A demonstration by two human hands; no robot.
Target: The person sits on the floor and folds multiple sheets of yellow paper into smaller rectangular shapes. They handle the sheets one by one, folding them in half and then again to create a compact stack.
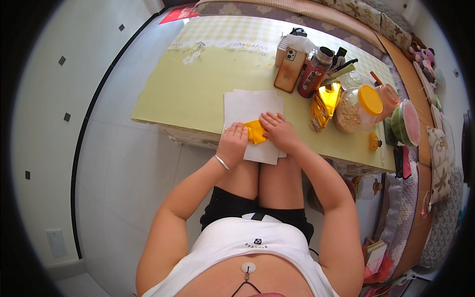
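Left hand (234,140) and right hand (280,131) touch folded gold sheet (256,133) on white paper (251,105), fingers mostly together, can't tell whether clamped.

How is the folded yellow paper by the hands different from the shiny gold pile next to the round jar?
The yellow paper looks mostly dull, while the gold pile gleams brightly.
The yellow paper looks smaller than the gold pile.
The yellow paper is between the two hands, over white sheets; the gold pile sits untouched beside the jar.
Both are yellowish-gold.
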